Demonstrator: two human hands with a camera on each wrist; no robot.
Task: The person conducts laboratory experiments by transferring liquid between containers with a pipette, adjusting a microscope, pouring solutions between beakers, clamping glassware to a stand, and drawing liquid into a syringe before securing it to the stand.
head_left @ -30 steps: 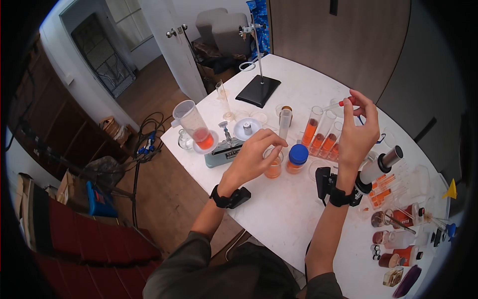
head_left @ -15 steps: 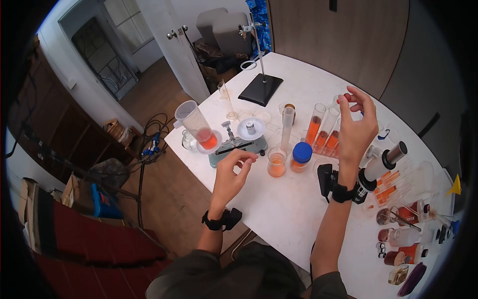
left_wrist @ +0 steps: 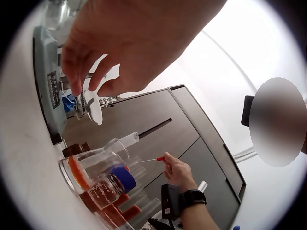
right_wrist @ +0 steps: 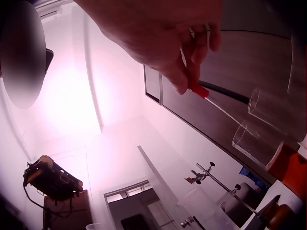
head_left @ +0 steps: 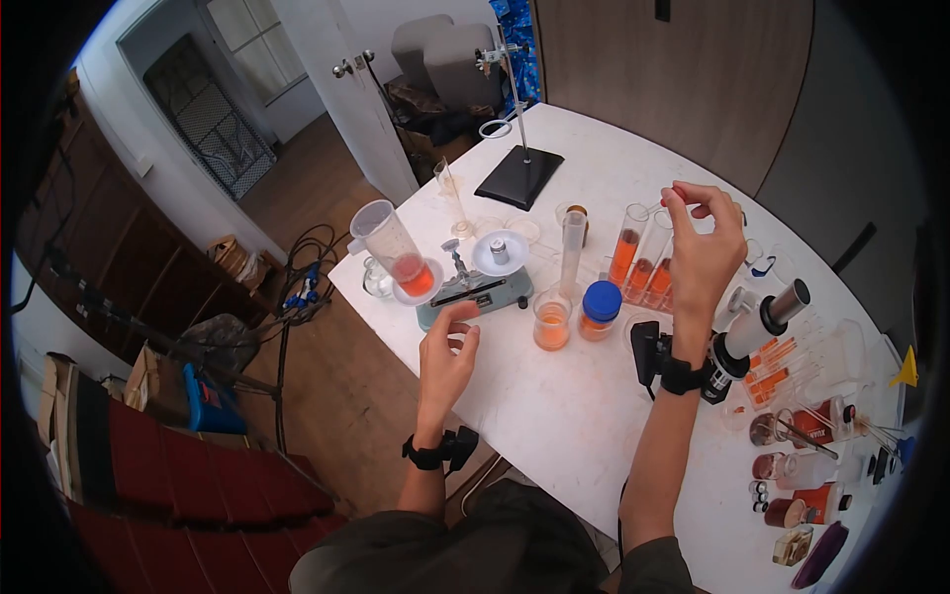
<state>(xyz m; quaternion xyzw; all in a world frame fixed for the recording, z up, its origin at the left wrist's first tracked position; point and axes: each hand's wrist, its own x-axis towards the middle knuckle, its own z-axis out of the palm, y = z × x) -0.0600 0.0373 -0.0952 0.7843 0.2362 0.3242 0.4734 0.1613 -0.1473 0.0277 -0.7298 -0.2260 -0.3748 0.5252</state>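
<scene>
My right hand (head_left: 707,252) pinches the red bulb (right_wrist: 199,90) of a thin glass dropper (right_wrist: 225,113), whose tip reaches the mouth of a glass tube (right_wrist: 256,146) in the right wrist view. Orange liquid stands in several upright tubes (head_left: 623,257) below that hand. My left hand (head_left: 447,366) hovers near the table's front edge with loosely bent fingers and holds nothing. To its right are a beaker of orange liquid (head_left: 551,332) and a jar with a blue lid (head_left: 602,301). Behind it is a balance (head_left: 485,302) carrying a plastic jug of red liquid (head_left: 411,272).
A black-based ring stand (head_left: 520,178) is at the back, with a glass cylinder (head_left: 453,203) to its left. A microscope (head_left: 757,332) stands beside my right forearm. Jars and bottles (head_left: 813,424) crowd the table's right side. A plastic cylinder (head_left: 572,247) rises behind the beaker.
My left hand has drawn back left and toward me, away from the beaker. The right hand has dipped slightly, still pinching the red bulb near the tubes.
</scene>
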